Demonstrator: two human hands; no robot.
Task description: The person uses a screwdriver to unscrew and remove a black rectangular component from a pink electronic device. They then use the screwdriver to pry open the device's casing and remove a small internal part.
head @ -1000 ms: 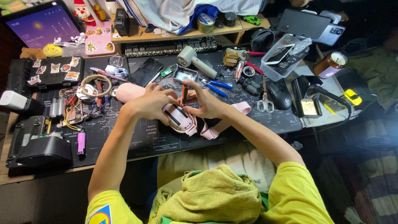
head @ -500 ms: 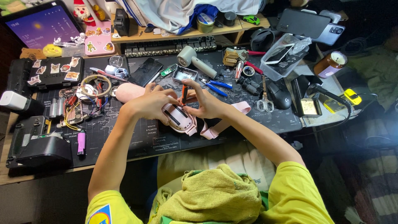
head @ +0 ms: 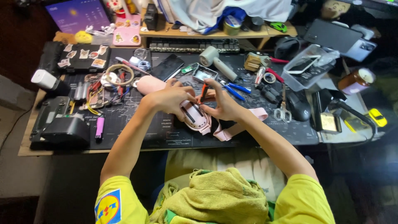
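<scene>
Nothing much has shifted since a second ago: both hands sit in the same spot over the pink gadget, and the clutter around them lies as it did.

Biggest in view is the dark desk mat [head: 137,137], which covers most of the desk and carries everything else. At its middle lies the pink gadget [head: 197,118], a rounded casing that looks opened, with dark parts showing inside, though the detail is too small to make out. A pink strap [head: 240,126] trails from it toward three o'clock.

The left hand [head: 168,98] lies over the casing's ten o'clock side, fingers curled down on it and pinning it to the mat. The right hand [head: 226,105] comes in from three o'clock, its fingers pinched together around a thin orange-handled tool [head: 203,92] whose tip points down into the casing.

At twelve o'clock from the hands are a small grey hot-air blower [head: 215,60] and a little open tin [head: 204,74]; at two o'clock, blue-handled pliers [head: 234,88]; at three o'clock, scissors [head: 283,111].

As I judge it, the work is midway: the casing is already open and the tool is inside it, while finishing the inner work and closing the shell are left.
</scene>
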